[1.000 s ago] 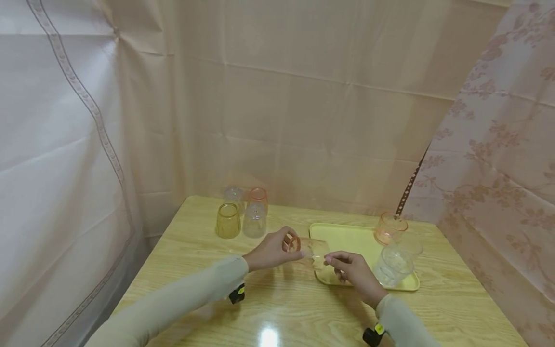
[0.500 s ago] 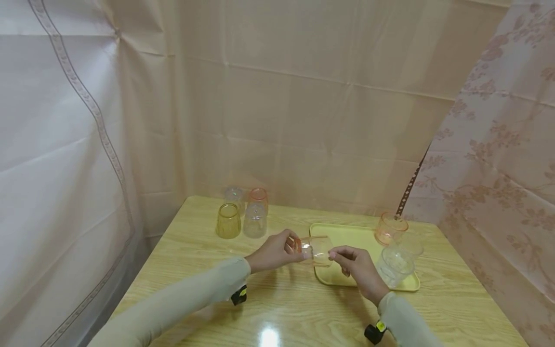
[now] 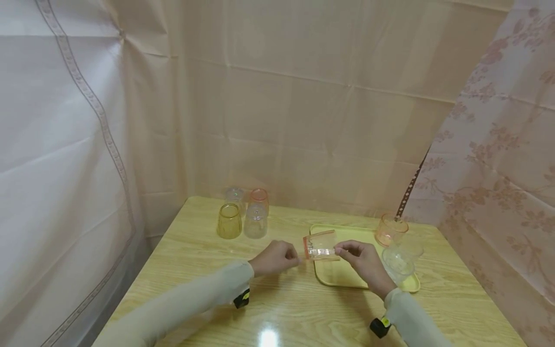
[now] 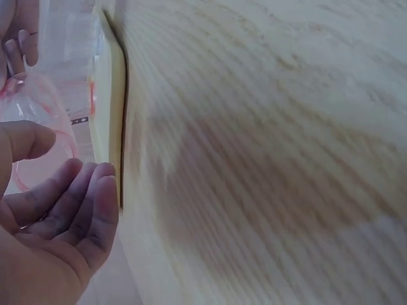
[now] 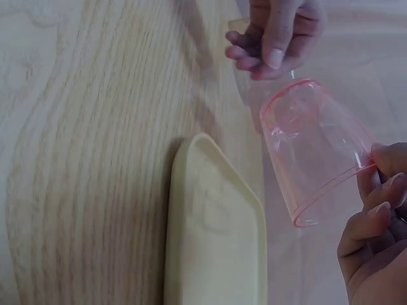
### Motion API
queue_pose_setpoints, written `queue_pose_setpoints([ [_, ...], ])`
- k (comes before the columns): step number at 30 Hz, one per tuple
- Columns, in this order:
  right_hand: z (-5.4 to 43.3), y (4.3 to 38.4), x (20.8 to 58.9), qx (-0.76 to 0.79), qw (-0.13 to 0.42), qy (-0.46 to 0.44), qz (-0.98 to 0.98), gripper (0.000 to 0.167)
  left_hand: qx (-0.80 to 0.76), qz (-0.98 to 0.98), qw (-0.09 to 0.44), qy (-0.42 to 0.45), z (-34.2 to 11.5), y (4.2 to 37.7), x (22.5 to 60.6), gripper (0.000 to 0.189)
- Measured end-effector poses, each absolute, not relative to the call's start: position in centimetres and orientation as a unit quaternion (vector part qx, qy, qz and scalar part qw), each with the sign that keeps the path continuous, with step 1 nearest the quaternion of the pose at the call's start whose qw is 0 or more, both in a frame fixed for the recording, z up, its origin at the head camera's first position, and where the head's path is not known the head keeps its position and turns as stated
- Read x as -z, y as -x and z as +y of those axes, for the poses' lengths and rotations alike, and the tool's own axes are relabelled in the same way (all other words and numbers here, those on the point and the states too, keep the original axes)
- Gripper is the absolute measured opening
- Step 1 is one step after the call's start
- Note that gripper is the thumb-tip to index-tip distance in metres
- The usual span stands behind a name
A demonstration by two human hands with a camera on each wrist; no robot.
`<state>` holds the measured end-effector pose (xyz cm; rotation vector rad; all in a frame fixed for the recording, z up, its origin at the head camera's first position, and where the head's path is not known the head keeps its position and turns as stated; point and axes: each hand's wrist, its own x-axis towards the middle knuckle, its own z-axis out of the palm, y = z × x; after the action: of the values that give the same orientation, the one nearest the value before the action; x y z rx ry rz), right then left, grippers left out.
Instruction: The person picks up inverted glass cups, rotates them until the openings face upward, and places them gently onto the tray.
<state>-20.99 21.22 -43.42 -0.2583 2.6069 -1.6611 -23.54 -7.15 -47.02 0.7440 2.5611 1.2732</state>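
Observation:
A clear pink-orange tumbler (image 3: 321, 246) is held on its side above the front left of the yellow tray (image 3: 338, 277). My right hand (image 3: 364, 264) pinches it at the wide rim with thumb and fingertips. In the right wrist view the tumbler (image 5: 311, 152) has its narrow base pointing towards my left hand (image 5: 280, 38). That left hand (image 3: 275, 259) is just left of the base and holds nothing. Its fingers (image 4: 105, 197) are loosely bent in the left wrist view, with a gap between them and the thumb.
At the back left of the wooden table stand a yellow tumbler (image 3: 229, 222), a pink one (image 3: 258, 195) and two clear ones, all upside down. An orange tumbler (image 3: 390, 231) and clear glasses (image 3: 398, 265) stand at the tray's right end. Curtains surround the table.
My left hand has let go of the tumbler's base and drawn away from it. The tumbler has shifted slightly right, now held by my right hand alone.

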Motion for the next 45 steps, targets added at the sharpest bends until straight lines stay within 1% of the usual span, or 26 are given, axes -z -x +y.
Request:
queue_pose_setpoints([
  [2, 21.5, 21.0, 43.4, 0.526, 0.014, 0.088, 0.846, 0.036, -0.424, 0.864, 0.097, -0.254, -6.8, 23.5, 47.3, 0.013],
  [7, 22.1, 21.2, 42.9, 0.5, 0.0, 0.086, 0.862, 0.032, -0.405, 0.869, 0.092, -0.271, -5.8, 23.2, 47.3, 0.023],
  [10, 22.3, 21.3, 42.7, 0.483, -0.012, 0.087, 0.871, 0.033, -0.396, 0.871, 0.092, -0.276, -5.3, 23.1, 47.2, 0.027],
  [15, 22.8, 21.4, 42.6, 0.455, -0.03, 0.099, 0.884, 0.036, -0.379, 0.879, 0.093, -0.273, -4.5, 23.0, 47.5, 0.028],
  [19, 23.3, 21.5, 42.7, 0.422, -0.05, 0.116, 0.898, 0.03, -0.35, 0.89, 0.074, -0.281, -4.0, 23.1, 47.9, 0.032],
  [22, 23.7, 21.7, 42.7, 0.399, -0.077, 0.129, 0.904, 0.024, -0.331, 0.896, 0.059, -0.291, -3.5, 23.1, 48.2, 0.039],
  [25, 23.9, 21.7, 42.6, 0.383, -0.097, 0.144, 0.907, 0.021, -0.311, 0.9, 0.049, -0.3, -3.0, 23.0, 48.2, 0.045],
  [30, 24.1, 21.8, 42.6, 0.355, -0.122, 0.148, 0.915, 0.014, -0.283, 0.906, 0.036, -0.312, -2.4, 22.7, 48.0, 0.051],
  [35, 24.1, 22.1, 42.5, 0.335, -0.147, 0.163, 0.916, 0.01, -0.283, 0.911, 0.034, -0.299, -1.8, 22.8, 47.9, 0.053],
  [45, 24.6, 22.6, 42.4, 0.301, -0.162, 0.184, 0.922, 0.008, -0.257, 0.926, 0.035, -0.273, -0.8, 22.9, 48.7, 0.054],
])
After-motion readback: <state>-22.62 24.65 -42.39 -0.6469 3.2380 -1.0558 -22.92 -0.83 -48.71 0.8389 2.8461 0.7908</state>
